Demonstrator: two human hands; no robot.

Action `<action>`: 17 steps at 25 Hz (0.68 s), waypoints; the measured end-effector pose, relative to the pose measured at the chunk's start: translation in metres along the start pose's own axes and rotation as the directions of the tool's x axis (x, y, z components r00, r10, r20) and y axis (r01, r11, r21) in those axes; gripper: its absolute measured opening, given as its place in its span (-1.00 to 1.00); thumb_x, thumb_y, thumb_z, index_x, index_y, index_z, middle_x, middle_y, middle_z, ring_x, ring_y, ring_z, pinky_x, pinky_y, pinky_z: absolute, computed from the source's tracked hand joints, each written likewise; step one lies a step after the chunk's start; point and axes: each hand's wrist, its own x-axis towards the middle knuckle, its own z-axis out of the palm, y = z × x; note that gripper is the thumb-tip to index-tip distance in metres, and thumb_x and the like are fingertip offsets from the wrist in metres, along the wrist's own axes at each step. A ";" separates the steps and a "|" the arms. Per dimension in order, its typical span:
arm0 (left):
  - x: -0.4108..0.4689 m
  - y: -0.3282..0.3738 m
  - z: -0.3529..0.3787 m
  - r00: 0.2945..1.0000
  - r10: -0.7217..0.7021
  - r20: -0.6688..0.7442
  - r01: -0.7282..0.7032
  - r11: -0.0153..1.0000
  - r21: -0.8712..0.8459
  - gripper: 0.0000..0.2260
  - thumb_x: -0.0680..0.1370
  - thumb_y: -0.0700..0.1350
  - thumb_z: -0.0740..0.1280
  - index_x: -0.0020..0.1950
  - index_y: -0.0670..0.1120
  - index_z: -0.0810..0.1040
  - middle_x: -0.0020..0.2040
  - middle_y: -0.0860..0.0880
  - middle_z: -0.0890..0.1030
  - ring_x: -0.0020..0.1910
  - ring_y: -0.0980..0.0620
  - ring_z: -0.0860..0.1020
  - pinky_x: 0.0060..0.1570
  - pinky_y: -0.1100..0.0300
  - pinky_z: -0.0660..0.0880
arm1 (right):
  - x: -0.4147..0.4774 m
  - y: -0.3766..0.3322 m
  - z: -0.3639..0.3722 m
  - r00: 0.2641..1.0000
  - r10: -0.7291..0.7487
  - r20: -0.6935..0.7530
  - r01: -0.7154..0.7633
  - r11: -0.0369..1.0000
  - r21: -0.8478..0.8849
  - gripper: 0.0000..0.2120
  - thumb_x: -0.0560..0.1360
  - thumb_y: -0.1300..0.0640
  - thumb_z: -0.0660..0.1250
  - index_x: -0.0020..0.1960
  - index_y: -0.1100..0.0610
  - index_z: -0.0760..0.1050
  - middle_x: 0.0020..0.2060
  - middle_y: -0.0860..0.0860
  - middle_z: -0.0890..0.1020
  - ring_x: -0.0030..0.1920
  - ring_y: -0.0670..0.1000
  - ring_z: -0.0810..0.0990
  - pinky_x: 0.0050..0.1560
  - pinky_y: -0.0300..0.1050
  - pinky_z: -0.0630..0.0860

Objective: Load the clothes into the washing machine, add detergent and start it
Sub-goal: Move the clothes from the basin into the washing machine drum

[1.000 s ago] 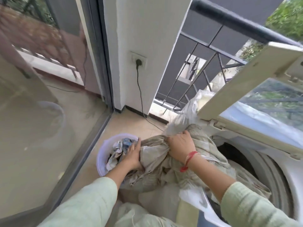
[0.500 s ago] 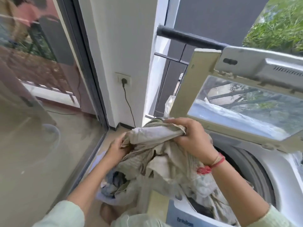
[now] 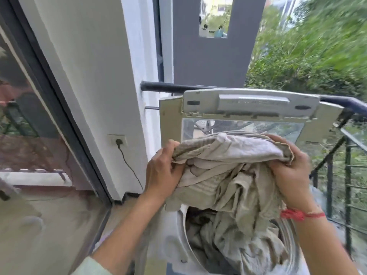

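A big beige bundle of cloth (image 3: 228, 175) hangs over the open drum of the top-loading washing machine (image 3: 174, 247). My left hand (image 3: 160, 171) grips the bundle's left end. Its right end is gripped by my right hand (image 3: 290, 167), which wears a red thread at the wrist. The lower part of the cloth trails down into the drum, where more fabric lies. The machine's lid (image 3: 248, 108) stands raised behind the bundle, its glass pane partly hidden by the cloth.
A white wall (image 3: 95, 76) with a socket and plugged cable (image 3: 119, 140) stands left of the machine. A sliding glass door (image 3: 29, 155) fills the far left. A dark balcony railing (image 3: 337, 175) runs behind and right of the machine, with greenery beyond.
Both hands have lifted the bundle from the basin on the floor up and rightward, over the drum. The view has swung right and up; the basin is out of sight.
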 end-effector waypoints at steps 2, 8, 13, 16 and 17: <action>0.007 0.031 0.024 0.997 0.082 0.012 -0.082 0.996 -0.022 -0.76 0.49 -0.08 0.39 0.03 0.05 0.35 -0.20 -0.03 0.60 -0.25 -0.02 0.55 -0.32 0.13 0.45 | 0.001 -0.001 -0.037 0.996 -0.052 -0.077 0.054 0.998 0.018 -0.63 0.40 0.45 0.34 0.11 0.12 0.55 -0.02 -0.09 0.67 0.05 -0.05 0.61 0.11 -0.22 0.52; -0.044 -0.019 0.097 0.578 -0.339 0.742 0.198 0.941 0.276 -0.35 0.51 0.19 0.26 0.50 0.04 0.06 0.49 -0.02 0.23 0.48 -0.09 0.18 0.42 -0.15 0.11 | -0.057 0.131 -0.075 0.742 0.628 0.236 -0.076 0.428 -0.900 -0.57 0.42 0.11 0.38 0.28 0.05 0.46 0.19 0.10 0.54 0.16 0.12 0.54 0.16 -0.11 0.45; -0.073 -0.109 0.024 0.845 -0.401 0.353 0.332 0.912 0.240 -0.49 0.54 0.01 0.22 0.48 0.07 0.17 0.43 0.07 0.25 0.46 -0.01 0.18 0.41 -0.09 0.12 | -0.068 0.142 -0.005 0.539 0.757 0.370 0.096 0.382 -0.919 -0.47 0.46 -0.05 0.36 0.39 0.00 0.32 0.33 0.07 0.36 0.34 0.08 0.37 0.32 -0.12 0.30; -0.086 -0.192 -0.016 0.730 -0.597 0.333 0.375 0.757 0.534 -0.29 0.48 -0.09 0.31 0.54 0.00 0.01 0.48 -0.10 0.19 0.47 -0.12 0.14 0.40 -0.10 0.18 | -0.051 0.119 0.086 0.655 0.562 0.505 -0.113 0.734 -0.670 -0.21 0.37 -0.20 0.43 0.49 -0.07 0.16 0.42 -0.04 0.23 0.43 -0.03 0.22 0.42 -0.09 0.19; -0.095 -0.212 -0.018 0.638 -0.654 0.406 0.354 0.718 0.599 -0.21 0.47 -0.06 0.34 0.54 0.03 -0.09 0.52 -0.10 0.08 0.50 -0.12 0.06 0.42 -0.12 0.15 | -0.051 0.119 0.121 0.604 0.571 0.555 -0.195 0.782 -0.592 -0.06 0.30 -0.24 0.46 0.52 -0.08 0.04 0.45 -0.09 0.16 0.46 -0.07 0.13 0.46 -0.07 0.13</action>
